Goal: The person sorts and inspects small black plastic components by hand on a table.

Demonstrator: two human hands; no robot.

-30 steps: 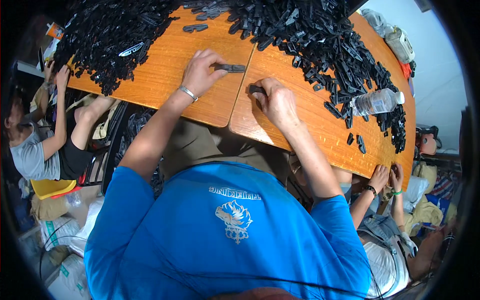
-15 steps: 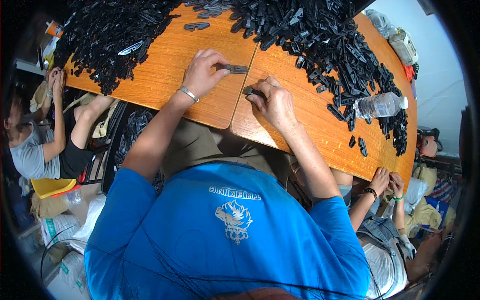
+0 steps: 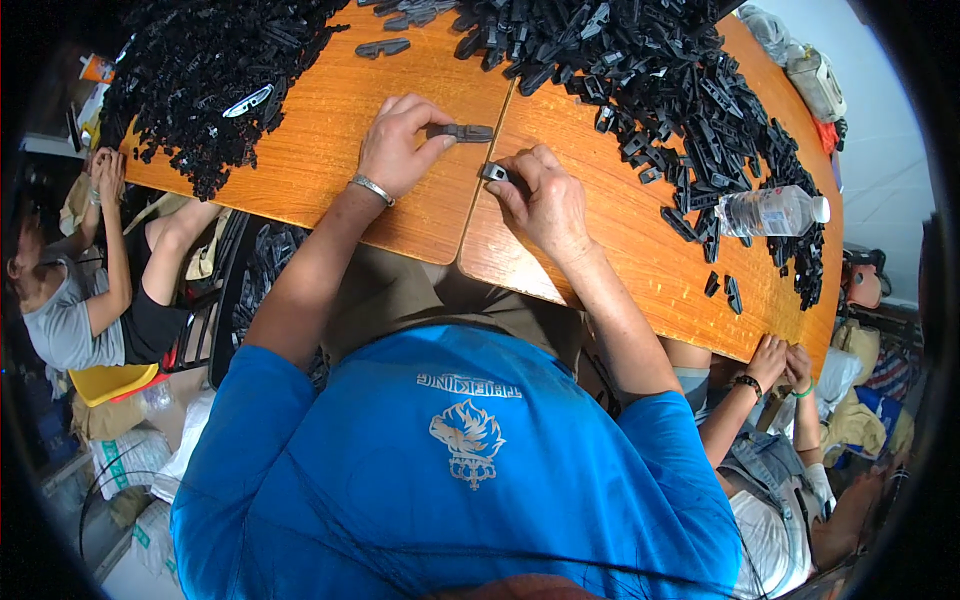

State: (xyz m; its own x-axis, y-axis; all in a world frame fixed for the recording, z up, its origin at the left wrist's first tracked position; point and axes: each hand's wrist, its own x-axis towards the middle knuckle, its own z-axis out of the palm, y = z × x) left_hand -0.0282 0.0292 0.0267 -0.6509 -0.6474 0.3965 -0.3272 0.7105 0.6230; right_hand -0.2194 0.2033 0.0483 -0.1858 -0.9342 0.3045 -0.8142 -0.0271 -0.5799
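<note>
The left hand (image 3: 398, 148) pinches a long dark plastic clip (image 3: 462, 132) between thumb and fingertips, its long axis running left to right, the free end pointing right toward the other hand. The right hand (image 3: 545, 200) lies just right and slightly nearer, fingers curled tight around a small grey-black plastic piece (image 3: 494, 173) at its fingertips. The two parts sit close but apart, over the seam of the orange wooden table (image 3: 320, 150). Heaps of black plastic parts (image 3: 650, 70) lie farther back, a clear water bottle (image 3: 770, 211) to the right.
</note>
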